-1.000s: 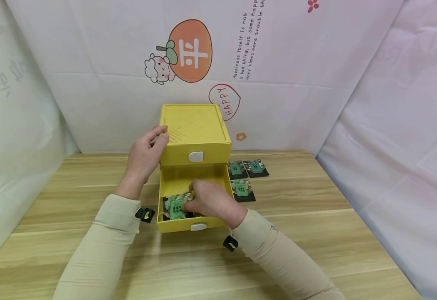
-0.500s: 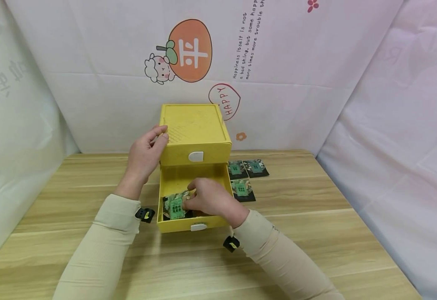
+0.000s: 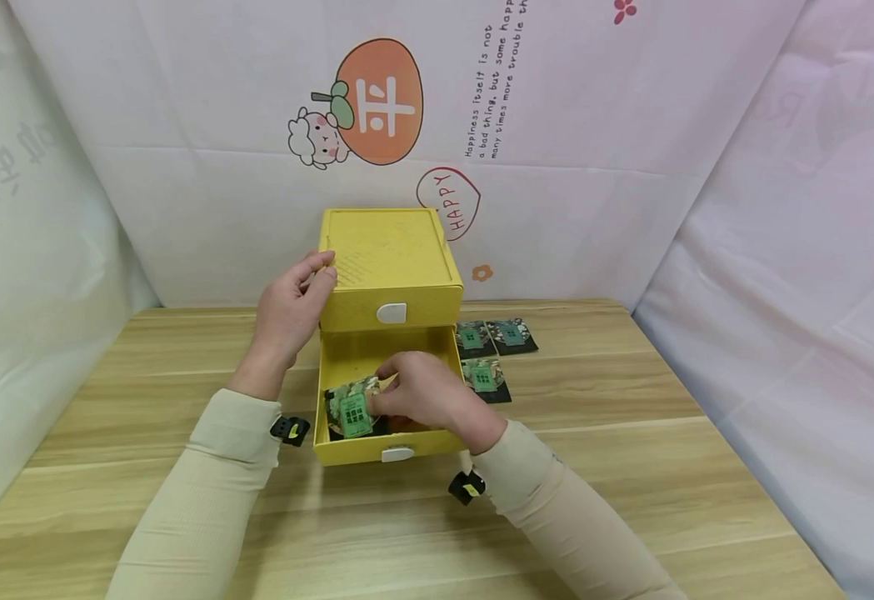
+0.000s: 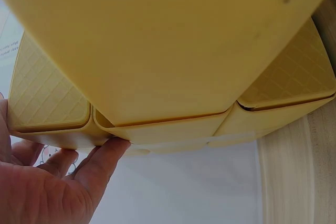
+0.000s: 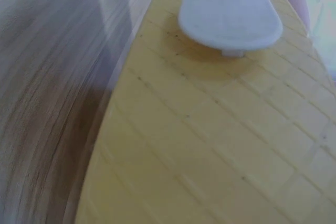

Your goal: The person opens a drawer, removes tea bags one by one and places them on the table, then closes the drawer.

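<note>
A yellow two-drawer box (image 3: 390,267) stands at the back of the wooden table (image 3: 631,467). Its lower drawer (image 3: 347,452) is pulled out toward me. My right hand (image 3: 417,398) reaches into that drawer and pinches a green-and-black card (image 3: 352,410) lying among other cards. My left hand (image 3: 290,308) rests against the box's upper left side, fingers curled over its top edge (image 4: 100,153). In the right wrist view only the drawer front and its white handle (image 5: 228,19) show.
Three more green-and-black cards (image 3: 492,350) lie on the table just right of the box. A printed backdrop (image 3: 377,108) closes the back, and white cloth walls stand on the left and right.
My right hand has shifted slightly back and up inside the drawer, tilting the card it pinches. The left hand and the box have stayed put.
</note>
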### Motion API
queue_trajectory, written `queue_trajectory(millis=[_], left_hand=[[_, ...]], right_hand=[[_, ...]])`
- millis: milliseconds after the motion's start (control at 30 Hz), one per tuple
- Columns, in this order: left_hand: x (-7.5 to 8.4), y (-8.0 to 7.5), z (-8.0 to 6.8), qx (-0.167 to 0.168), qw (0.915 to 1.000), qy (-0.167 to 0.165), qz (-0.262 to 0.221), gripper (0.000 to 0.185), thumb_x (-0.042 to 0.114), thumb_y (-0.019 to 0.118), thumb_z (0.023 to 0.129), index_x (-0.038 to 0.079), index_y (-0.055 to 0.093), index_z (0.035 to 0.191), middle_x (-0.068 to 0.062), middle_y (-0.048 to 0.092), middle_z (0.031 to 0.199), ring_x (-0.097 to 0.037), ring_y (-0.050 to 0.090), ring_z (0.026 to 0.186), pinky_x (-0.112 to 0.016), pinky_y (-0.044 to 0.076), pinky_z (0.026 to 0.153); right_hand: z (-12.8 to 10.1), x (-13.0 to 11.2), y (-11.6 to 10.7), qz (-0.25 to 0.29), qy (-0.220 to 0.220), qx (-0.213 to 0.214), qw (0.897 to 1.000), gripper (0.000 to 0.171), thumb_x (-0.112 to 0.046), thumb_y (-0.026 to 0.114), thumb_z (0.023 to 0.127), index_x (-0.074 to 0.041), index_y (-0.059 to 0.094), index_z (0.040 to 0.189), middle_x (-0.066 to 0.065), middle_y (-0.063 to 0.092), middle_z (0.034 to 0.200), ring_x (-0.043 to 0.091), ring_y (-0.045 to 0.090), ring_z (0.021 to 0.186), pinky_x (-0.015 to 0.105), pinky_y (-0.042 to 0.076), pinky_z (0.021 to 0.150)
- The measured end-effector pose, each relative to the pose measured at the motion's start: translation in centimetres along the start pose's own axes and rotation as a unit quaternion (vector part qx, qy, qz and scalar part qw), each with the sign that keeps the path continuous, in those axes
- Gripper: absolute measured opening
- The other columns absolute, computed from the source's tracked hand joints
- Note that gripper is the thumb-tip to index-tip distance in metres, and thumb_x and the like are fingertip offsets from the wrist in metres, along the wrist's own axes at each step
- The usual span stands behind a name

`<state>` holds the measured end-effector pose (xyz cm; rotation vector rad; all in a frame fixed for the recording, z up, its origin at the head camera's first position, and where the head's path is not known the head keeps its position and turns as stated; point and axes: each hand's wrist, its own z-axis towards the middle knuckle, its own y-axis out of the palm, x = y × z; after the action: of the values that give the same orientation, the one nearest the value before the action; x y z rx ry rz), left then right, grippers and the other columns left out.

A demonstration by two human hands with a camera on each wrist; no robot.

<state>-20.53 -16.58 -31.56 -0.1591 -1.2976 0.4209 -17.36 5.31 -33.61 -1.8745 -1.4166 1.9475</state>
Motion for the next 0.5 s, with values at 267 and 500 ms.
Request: queue_trajectory(millis=[267,500], left_hand=[[0.0,0.0,0.0,-0.002,1.0000,0.001,0.000,0.056,0.053,0.050,0.106,0.023,0.057,0.153,0.005,0.037,0.168,-0.030,0.048,0.146,-0.051,0.044,0.115],[0.0,0.0,0.0,-0.004,1.0000,0.000,0.000,0.056,0.053,0.050,0.106,0.023,0.056,0.153,0.006,0.036,0.168,-0.030,0.047,0.147,-0.051,0.044,0.116]], right_hand=[[-0.7,0.2,-0.4,-0.015,-0.038,0.010,0.999,0.021,-0.027,0.076,0.095,-0.012,0.072,0.082,-0.003,0.070,0.071,0.012,0.070,0.064,0.029,0.058,0.064],[-1.1,0.4,-0.6,-0.029,-0.073,0.031,0.996,0.028,-0.028,0.071,0.099,-0.016,0.065,0.075,-0.003,0.062,0.064,0.012,0.063,0.060,0.028,0.051,0.060]])
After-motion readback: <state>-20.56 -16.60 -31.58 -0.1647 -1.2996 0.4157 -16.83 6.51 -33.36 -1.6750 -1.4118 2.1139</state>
